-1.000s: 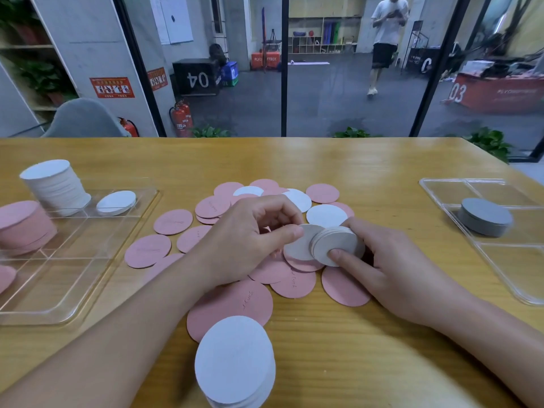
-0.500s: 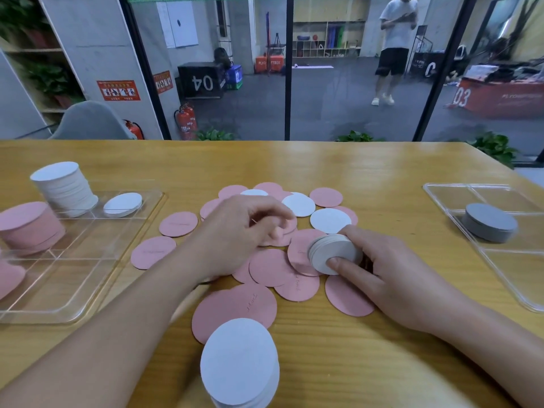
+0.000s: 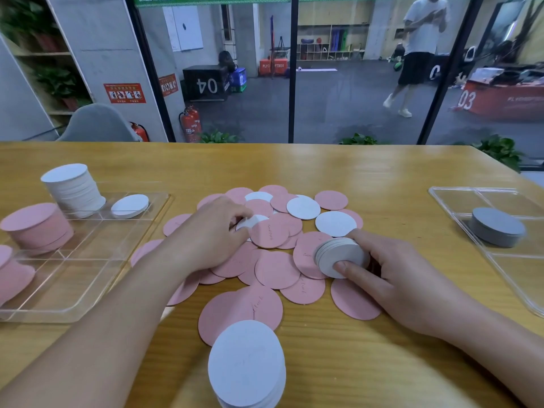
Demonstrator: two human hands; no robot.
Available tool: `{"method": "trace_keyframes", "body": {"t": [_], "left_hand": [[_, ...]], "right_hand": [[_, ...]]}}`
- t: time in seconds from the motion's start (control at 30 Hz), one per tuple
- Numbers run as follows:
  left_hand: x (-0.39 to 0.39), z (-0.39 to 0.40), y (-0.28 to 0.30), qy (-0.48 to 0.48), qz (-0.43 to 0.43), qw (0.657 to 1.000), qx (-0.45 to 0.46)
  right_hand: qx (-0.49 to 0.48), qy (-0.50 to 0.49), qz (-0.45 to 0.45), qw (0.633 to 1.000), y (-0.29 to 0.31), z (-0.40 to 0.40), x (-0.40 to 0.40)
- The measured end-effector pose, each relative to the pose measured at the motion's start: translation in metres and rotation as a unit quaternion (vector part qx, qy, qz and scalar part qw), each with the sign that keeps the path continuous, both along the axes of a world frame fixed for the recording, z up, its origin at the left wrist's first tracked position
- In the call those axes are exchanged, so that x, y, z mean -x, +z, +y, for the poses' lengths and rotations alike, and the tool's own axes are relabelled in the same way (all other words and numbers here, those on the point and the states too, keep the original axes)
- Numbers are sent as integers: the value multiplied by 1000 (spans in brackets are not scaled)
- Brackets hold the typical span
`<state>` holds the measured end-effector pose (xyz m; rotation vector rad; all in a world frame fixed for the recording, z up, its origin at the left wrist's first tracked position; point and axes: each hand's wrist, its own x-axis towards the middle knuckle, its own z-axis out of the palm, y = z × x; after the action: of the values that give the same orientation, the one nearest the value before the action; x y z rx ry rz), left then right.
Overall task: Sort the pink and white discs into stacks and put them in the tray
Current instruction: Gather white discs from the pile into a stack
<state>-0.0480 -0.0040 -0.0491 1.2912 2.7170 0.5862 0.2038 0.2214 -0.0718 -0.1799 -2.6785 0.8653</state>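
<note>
Left hand (image 3: 212, 231): fingers curled, pinching a white disc (image 3: 250, 222) at its 3 o'clock, within the loose pile (image 3: 276, 269). Right hand (image 3: 397, 278): thumb and fingers curled round a small white stack (image 3: 338, 256) at its 9 o'clock, above pink discs.

Loose discs (image 3: 276, 269) mid-table (image 3: 382, 178); trays left (image 3: 88, 290), right (image 3: 506, 278).

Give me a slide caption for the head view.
Left hand picks a white disc from the pile; right hand holds a small white stack.
</note>
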Motion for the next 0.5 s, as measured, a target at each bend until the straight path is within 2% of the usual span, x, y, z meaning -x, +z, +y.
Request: {"method": "trace_keyframes", "body": {"t": [0.23, 0.5], "left_hand": [[-2, 6, -6, 1, -59, 998, 36], [-9, 12, -8, 48, -107, 987, -109]], "right_hand": [[3, -2, -1, 1000, 1, -1, -1], [3, -3, -7, 1000, 2, -2, -1]]}}
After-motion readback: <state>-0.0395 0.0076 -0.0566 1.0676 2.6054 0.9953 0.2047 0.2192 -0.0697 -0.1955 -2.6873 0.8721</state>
